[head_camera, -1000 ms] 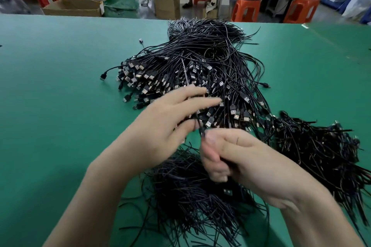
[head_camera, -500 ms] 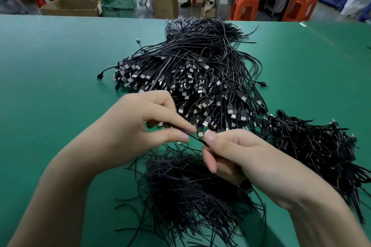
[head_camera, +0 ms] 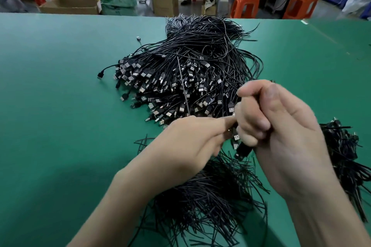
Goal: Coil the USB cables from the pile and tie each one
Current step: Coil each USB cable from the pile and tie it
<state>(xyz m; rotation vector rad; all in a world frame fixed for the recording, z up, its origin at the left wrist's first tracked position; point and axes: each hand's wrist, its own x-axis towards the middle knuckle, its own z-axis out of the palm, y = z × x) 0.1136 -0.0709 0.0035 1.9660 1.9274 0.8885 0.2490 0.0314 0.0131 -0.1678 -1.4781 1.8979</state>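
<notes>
Clenched round a coiled cable (head_camera: 243, 150) near the pile (head_camera: 190, 62), the right hand (head_camera: 281, 136) steadies it while the left hand (head_camera: 180, 146) pinches a tie (head_camera: 183, 90), so tying seems underway and twisting it tight likely comes next.

- Bare surface is left across the left side of the bench (head_camera: 50, 106), near to far.
- The far centre is blocked by the pile of USB cables (head_camera: 190, 70).
- The near centre is covered by a heap of ties (head_camera: 210, 196).
- The right edge is taken by coiled cables (head_camera: 345, 156).
- The gap between is closed by the left hand (head_camera: 180, 146), a tie (head_camera: 181, 80) held upright in its grip, and the right hand (head_camera: 281, 132), gripped round a cable (head_camera: 242, 149).
</notes>
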